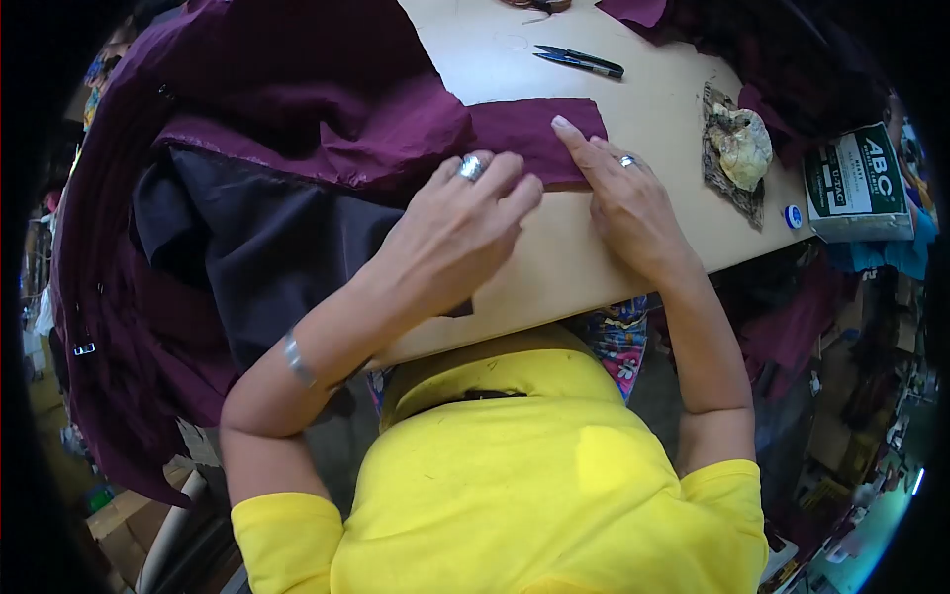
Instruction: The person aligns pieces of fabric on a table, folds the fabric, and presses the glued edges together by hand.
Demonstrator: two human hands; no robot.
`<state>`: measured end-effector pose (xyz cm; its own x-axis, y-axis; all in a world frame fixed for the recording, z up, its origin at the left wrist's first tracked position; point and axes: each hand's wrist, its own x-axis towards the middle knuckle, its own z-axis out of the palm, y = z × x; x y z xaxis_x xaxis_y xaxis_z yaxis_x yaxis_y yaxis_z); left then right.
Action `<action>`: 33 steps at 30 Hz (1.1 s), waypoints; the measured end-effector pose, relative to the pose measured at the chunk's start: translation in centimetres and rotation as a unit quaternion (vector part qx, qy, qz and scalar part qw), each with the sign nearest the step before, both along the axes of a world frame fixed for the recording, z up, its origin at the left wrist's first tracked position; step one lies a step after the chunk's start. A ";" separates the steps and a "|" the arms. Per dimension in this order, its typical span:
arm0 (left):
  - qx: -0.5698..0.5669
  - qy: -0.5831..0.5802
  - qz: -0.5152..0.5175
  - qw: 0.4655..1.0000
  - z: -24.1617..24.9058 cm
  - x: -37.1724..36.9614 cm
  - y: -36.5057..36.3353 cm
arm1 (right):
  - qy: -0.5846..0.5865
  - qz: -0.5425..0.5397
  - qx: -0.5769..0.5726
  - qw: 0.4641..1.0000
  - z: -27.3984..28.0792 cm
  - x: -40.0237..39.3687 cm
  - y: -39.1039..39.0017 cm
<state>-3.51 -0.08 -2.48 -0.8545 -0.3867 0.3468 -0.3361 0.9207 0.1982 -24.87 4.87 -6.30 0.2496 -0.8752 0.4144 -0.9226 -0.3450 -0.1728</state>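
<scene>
A large maroon garment [297, 89] with a dark lining [267, 247] lies over the left side of a tan table [633, 99]. A flat maroon strip [524, 129] of it runs toward the table's middle. My left hand [460, 223], wearing a ring and a bracelet, lies palm down on the strip's near edge with fingers together. My right hand [623, 193], also with a ring, presses its extended fingers on the strip's right end. Neither hand grips anything.
Thread snips [579, 61] lie on the table beyond the strip. At the right are a crumpled wad on a fabric scrap [737, 144], a small blue-and-white round object [793, 215] and a green ABC box [856, 183]. More maroon fabric [712, 30] is heaped far right.
</scene>
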 end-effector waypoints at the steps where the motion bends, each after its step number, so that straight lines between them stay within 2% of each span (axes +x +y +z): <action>1: 0.032 0.000 0.032 0.999 -1.0 -0.2 -0.8 | 0.021 0.001 -0.006 1.000 -0.5 -0.2 -0.7; 2: 0.065 -0.001 0.063 0.996 -1.8 -0.2 -1.4 | 0.044 -0.001 -0.009 0.999 -0.5 -0.4 -1.0; 4: 0.036 0.002 0.120 0.992 -3.3 0.7 -2.4 | 0.090 -0.007 -0.015 0.996 -0.1 -0.7 -1.7; 6: -0.033 -0.023 0.179 0.983 -3.4 2.3 -2.9 | 0.071 -0.003 -0.093 0.993 1.6 -1.1 -2.5; 8: -0.285 -0.060 0.205 0.934 -3.0 4.5 -4.6 | 0.053 0.000 -0.161 0.985 3.7 -1.5 -3.5; 10: -0.347 -0.049 0.306 0.885 -1.8 6.3 -5.1 | 0.036 -0.007 -0.221 0.975 5.8 -1.7 -4.6; 11: -0.302 -0.069 0.338 0.889 -1.3 7.4 -5.2 | -0.037 0.045 -0.244 0.968 7.0 -0.7 -5.5; 12: -0.299 -0.078 0.343 0.887 -1.2 8.1 -5.5 | -0.034 0.054 -0.223 0.973 7.0 -0.8 -6.5; 14: -0.205 -0.028 0.300 0.931 -2.0 8.8 -6.7 | -0.028 0.069 -0.177 0.981 6.9 -1.4 -8.4; 15: -0.254 -0.034 0.283 0.924 -2.1 8.6 -6.6 | -0.021 0.041 -0.121 0.992 7.3 -1.4 -8.5; 17: -0.351 -0.042 0.247 0.902 -1.3 7.3 -6.0 | 0.035 0.003 -0.224 0.974 6.3 -2.8 -9.1; 18: -0.363 -0.064 0.208 0.906 -0.7 6.7 -5.3 | 0.064 -0.014 -0.272 0.960 5.8 -3.4 -9.1; 20: -0.329 -0.118 0.136 0.927 -0.7 5.9 -3.7 | 0.009 0.009 -0.182 0.983 4.7 -3.3 -7.6; 22: -0.264 -0.164 0.100 0.945 -1.5 5.0 -2.0 | -0.011 0.025 -0.104 0.994 -0.1 -5.2 -6.5; 23: -0.254 -0.161 0.089 0.950 -1.8 4.5 -1.6 | 0.028 0.026 -0.117 0.992 -1.2 -5.8 -5.7; 26: -0.233 -0.179 0.079 0.953 -1.4 3.9 -1.4 | -0.083 -0.074 -0.088 0.990 -0.7 -7.0 -1.0; 27: -0.235 -0.180 0.078 0.952 -1.3 3.9 -1.3 | -0.183 -0.099 -0.057 0.976 0.2 -7.5 1.1; 28: -0.221 -0.177 0.081 0.956 -1.3 3.9 -1.2 | -0.282 -0.128 -0.026 0.950 1.0 -7.8 3.5; 30: -0.220 -0.199 0.089 0.951 -1.3 3.9 -1.1 | -0.410 -0.197 -0.078 0.887 1.7 -8.2 8.3; 32: -0.189 -0.200 0.107 0.956 -1.7 3.6 -0.9 | -0.384 -0.278 -0.183 0.861 -0.6 -10.0 12.7; 33: -0.175 -0.202 0.116 0.957 -1.8 3.5 -0.9 | -0.359 -0.320 -0.181 0.858 -2.5 -10.7 14.5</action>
<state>0.03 -1.02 -4.30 -0.8508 -0.5037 0.1498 -0.5246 0.7979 -0.2969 -35.56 19.38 -8.80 -0.6668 -0.5193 0.5344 -0.6442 0.0412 -0.7637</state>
